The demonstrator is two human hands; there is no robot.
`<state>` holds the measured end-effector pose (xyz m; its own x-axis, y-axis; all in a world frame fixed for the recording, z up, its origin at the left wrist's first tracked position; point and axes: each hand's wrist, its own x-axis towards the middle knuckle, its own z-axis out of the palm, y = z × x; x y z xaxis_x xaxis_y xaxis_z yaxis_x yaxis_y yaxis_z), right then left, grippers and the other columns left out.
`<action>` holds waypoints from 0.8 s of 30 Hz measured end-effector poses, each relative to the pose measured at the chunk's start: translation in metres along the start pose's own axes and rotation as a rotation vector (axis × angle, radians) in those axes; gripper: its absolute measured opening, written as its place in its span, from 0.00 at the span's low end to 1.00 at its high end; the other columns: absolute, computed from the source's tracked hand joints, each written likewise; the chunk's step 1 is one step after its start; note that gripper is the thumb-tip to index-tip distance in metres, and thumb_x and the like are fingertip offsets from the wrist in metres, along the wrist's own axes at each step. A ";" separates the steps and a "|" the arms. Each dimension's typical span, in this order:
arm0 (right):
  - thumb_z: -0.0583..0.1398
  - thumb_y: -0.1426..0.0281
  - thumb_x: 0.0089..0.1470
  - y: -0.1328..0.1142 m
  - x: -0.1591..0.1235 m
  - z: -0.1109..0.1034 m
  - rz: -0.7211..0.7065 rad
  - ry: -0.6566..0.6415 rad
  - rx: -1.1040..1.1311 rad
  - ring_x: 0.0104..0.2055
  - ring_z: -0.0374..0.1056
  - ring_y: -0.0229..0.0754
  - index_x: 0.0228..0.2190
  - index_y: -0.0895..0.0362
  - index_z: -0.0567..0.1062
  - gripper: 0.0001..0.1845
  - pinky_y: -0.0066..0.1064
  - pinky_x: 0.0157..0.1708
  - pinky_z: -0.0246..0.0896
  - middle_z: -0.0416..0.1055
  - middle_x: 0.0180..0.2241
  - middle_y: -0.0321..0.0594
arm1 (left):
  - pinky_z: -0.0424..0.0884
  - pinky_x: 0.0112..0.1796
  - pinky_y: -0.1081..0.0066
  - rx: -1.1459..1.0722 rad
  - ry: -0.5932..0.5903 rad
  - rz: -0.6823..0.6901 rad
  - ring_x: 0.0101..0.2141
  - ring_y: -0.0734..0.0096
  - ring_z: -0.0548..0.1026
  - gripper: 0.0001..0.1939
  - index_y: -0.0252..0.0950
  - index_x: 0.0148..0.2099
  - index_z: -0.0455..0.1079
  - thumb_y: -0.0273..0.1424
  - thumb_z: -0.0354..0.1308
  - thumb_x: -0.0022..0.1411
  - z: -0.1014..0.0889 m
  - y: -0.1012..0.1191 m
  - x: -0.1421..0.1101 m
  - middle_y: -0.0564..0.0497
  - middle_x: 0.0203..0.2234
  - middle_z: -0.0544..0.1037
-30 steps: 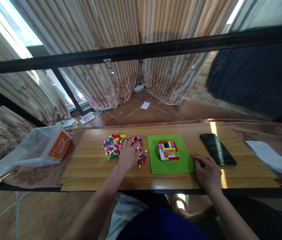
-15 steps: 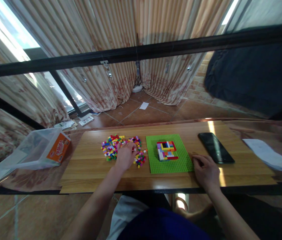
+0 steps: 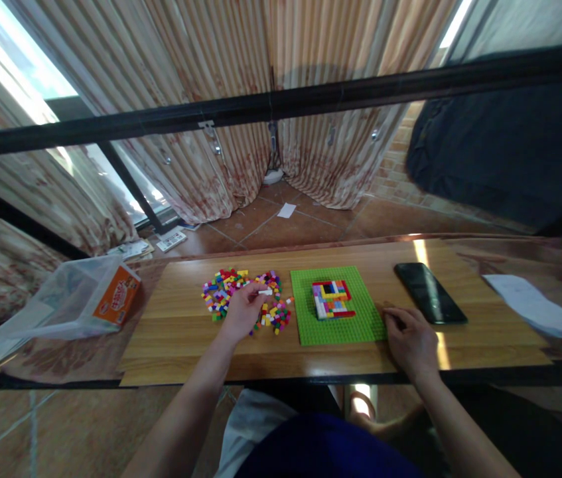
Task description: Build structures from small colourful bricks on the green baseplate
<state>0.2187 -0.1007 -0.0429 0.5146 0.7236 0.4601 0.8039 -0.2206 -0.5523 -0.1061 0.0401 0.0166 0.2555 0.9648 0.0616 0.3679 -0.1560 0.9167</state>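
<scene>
My left hand is over the pile of small coloured bricks, its thumb and fingers pinched on a white brick. To the right of the pile lies a green baseplate. On the baseplate stands a low build of coloured bricks, with red along its edges and a dark gap near the back. My right hand rests loosely curled on the table at the baseplate's right edge, with nothing visible in its fingers.
A black phone lies behind my right hand on the wooden table. Papers lie at the far right. At the far left is a clear plastic box with an orange label. A dark bar runs across beyond the table.
My left hand has drawn slightly back and left, lifting a white brick from the pile. The right hand and the build stay where they were.
</scene>
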 end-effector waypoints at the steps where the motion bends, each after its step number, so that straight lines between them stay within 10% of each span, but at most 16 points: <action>1: 0.56 0.63 0.54 0.000 0.000 0.000 0.001 0.000 0.000 0.36 0.71 0.45 0.31 0.56 0.79 0.14 0.36 0.37 0.66 0.75 0.35 0.44 | 0.73 0.36 0.69 -0.010 -0.003 -0.006 0.32 0.68 0.78 0.06 0.36 0.37 0.72 0.27 0.55 0.57 0.000 0.000 -0.001 0.52 0.30 0.80; 14: 0.56 0.63 0.54 0.000 0.000 0.000 0.014 -0.012 -0.006 0.36 0.71 0.46 0.32 0.56 0.79 0.13 0.35 0.34 0.65 0.75 0.36 0.44 | 0.74 0.36 0.69 0.010 0.060 -0.050 0.32 0.68 0.78 0.08 0.36 0.37 0.73 0.26 0.54 0.56 0.018 -0.010 0.002 0.51 0.30 0.81; 24: 0.56 0.63 0.54 0.000 0.000 0.000 0.001 -0.011 0.015 0.36 0.71 0.46 0.31 0.56 0.79 0.13 0.36 0.37 0.65 0.75 0.36 0.44 | 0.70 0.41 0.67 0.446 0.028 0.079 0.35 0.64 0.78 0.10 0.37 0.39 0.76 0.28 0.53 0.60 0.010 0.009 0.004 0.48 0.35 0.82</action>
<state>0.2192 -0.1008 -0.0429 0.5120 0.7307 0.4516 0.7989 -0.2119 -0.5629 -0.0927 0.0402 0.0215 0.2763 0.9507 0.1410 0.6991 -0.2995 0.6492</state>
